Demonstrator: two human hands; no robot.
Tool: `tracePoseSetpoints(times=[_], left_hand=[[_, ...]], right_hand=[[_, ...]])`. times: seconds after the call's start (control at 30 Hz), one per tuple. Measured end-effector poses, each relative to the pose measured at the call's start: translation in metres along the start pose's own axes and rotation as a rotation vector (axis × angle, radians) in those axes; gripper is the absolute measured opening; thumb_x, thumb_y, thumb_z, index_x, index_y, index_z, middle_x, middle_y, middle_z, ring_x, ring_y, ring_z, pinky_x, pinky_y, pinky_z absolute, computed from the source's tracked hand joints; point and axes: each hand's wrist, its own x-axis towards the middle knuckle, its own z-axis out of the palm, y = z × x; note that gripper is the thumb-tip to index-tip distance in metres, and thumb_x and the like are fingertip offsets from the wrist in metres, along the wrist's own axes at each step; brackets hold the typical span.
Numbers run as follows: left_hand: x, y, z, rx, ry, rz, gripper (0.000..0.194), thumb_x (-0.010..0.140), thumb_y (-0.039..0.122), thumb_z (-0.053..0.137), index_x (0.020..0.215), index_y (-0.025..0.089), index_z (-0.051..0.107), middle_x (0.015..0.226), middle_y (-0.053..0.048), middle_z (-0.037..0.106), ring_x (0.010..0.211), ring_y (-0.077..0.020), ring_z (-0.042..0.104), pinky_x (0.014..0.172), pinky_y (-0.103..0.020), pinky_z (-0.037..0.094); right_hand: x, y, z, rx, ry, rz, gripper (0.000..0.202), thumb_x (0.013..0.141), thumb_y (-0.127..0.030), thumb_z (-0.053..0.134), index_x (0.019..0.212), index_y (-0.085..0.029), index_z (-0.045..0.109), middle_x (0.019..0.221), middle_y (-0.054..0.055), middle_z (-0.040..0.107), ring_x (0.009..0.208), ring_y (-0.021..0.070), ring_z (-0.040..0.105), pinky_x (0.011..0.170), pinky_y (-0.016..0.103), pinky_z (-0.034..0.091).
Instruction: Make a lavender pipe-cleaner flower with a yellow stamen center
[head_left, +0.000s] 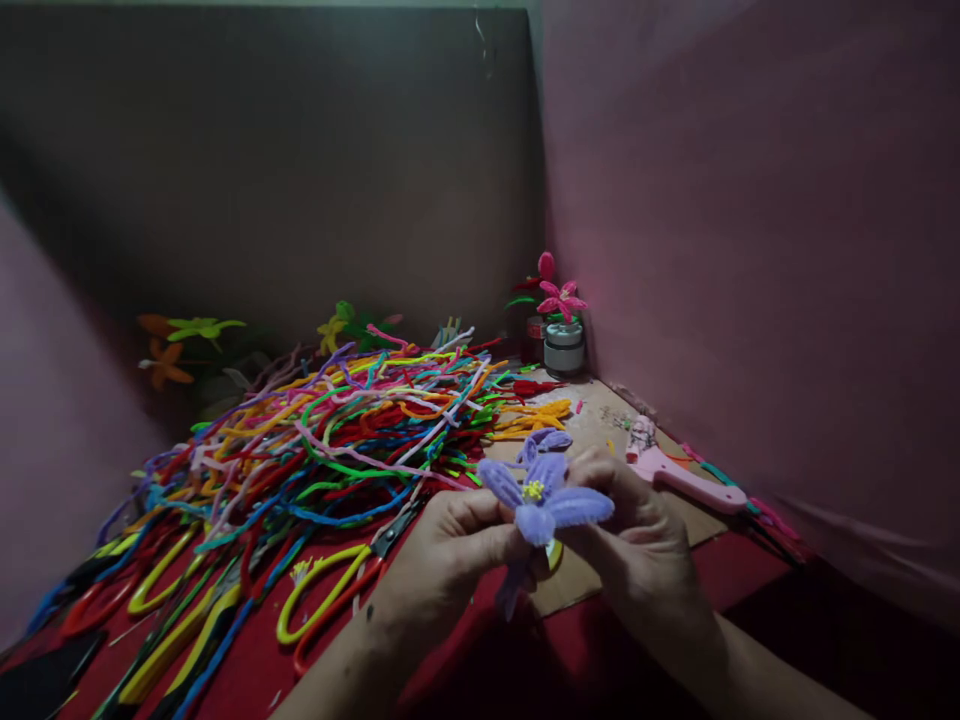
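A purple pipe-cleaner flower [536,522] with a yellow centre is held up between my two hands. My left hand [461,545] pinches it from the left, thumb and fingers closed below the petals. On the other side my right hand [637,540] has its fingers closed at the flower's right petals. Its lower part is mostly hidden by my fingers, with a bit of purple showing beneath. Just behind the flower, a purple looped petal piece [546,440] appears over the cardboard [600,410].
A big heap of coloured pipe cleaners [337,430] spreads to the left. Yellow-and-red-handled scissors [330,595] lie before it, with pliers [184,640] further left. A pink glue gun [694,480] rests on the right. Behind stands a pink flower [562,300] in a grey pot [564,350], near the wall.
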Motion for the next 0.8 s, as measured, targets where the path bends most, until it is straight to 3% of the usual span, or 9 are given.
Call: tracePoseSetpoints(times=[0.13,0.37,0.5,0.67,0.8], left_hand=[[-0.005,0.005,0.003,0.112,0.036,0.01,0.014,0.07,0.023,0.065,0.063,0.012,0.069,0.057,-0.003,0.061,0.053,-0.0101,0.051,0.054,-0.021,0.041],[-0.013,0.013,0.007,0.331,0.027,0.023,0.021,0.07,0.03,0.065,0.061,0.012,0.069,0.056,-0.002,0.056,0.053,-0.0101,0.047,0.052,-0.02,0.037],[-0.013,0.016,0.01,0.395,0.023,0.049,0.025,0.071,0.032,0.064,0.055,0.012,0.066,0.052,-0.001,0.05,0.05,-0.0092,0.042,0.049,-0.02,0.034],[-0.013,0.017,0.011,0.445,0.015,0.101,0.022,0.073,0.027,0.062,0.056,0.013,0.066,0.053,-0.001,0.053,0.051,-0.0096,0.043,0.051,-0.02,0.034],[-0.015,0.017,0.011,0.418,0.044,0.109,0.018,0.07,0.021,0.065,0.054,0.013,0.066,0.051,0.0,0.054,0.049,-0.009,0.044,0.051,-0.019,0.035]], right_hand=[[-0.006,-0.003,-0.001,0.065,-0.117,0.113,0.009,0.074,-0.019,0.063,0.066,-0.019,0.059,0.069,-0.002,0.052,0.065,0.0099,0.051,0.064,0.023,0.043],[-0.005,-0.006,-0.006,0.114,-0.195,0.262,0.008,0.064,-0.021,0.072,0.068,-0.019,0.065,0.067,0.0,0.053,0.068,0.0132,0.05,0.065,0.026,0.045],[-0.004,-0.006,-0.006,0.16,-0.193,0.283,0.009,0.061,-0.02,0.074,0.065,-0.019,0.066,0.066,0.0,0.052,0.065,0.0118,0.048,0.061,0.024,0.045],[-0.004,-0.002,-0.005,0.232,-0.199,0.316,0.005,0.065,-0.02,0.071,0.068,-0.02,0.067,0.066,0.0,0.055,0.063,0.0107,0.049,0.061,0.023,0.045],[-0.001,-0.002,-0.005,0.294,-0.196,0.36,0.011,0.06,-0.021,0.075,0.067,-0.019,0.067,0.066,0.0,0.056,0.064,0.0112,0.051,0.061,0.023,0.046]])
